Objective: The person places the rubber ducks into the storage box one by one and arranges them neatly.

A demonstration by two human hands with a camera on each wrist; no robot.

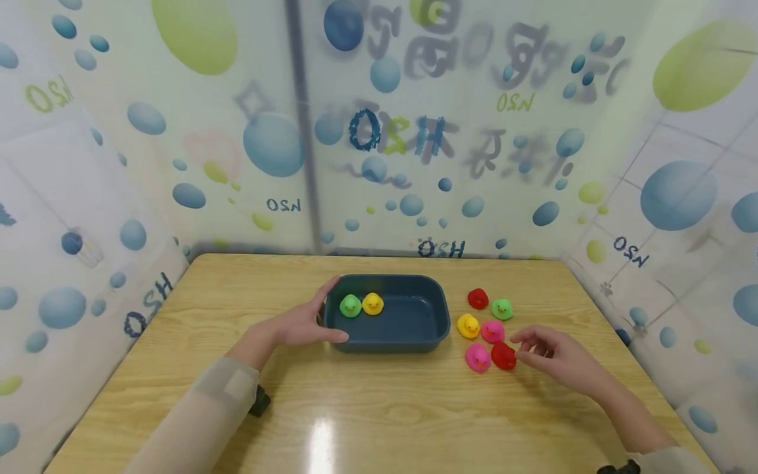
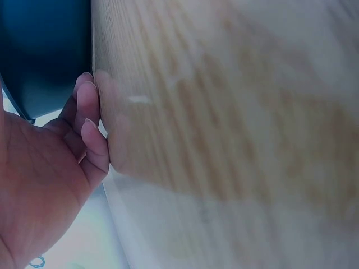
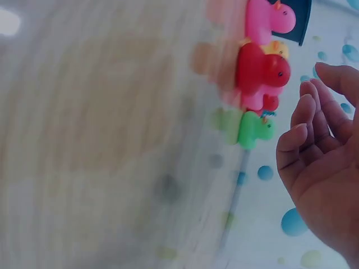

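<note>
Sleeve (image 1: 195,416) nearest, our spread left hand (image 1: 298,324) grips the tray (image 1: 405,322) at its nine-o'clock edge; at four, our half-curled right hand (image 1: 559,357) has room beside a red duck (image 1: 503,356).

The tray (image 1: 387,345) stands on the worktop (image 1: 355,415). Inside the tray, at its left end, two ducks (image 1: 351,305) sit side by side. Six loose ducks (image 1: 478,357) lie right of the tray in three pairs, rear to front. The left grip (image 1: 303,324) adjoins the tray's left end; the right grip (image 1: 559,359) is right of the front pair.
</note>
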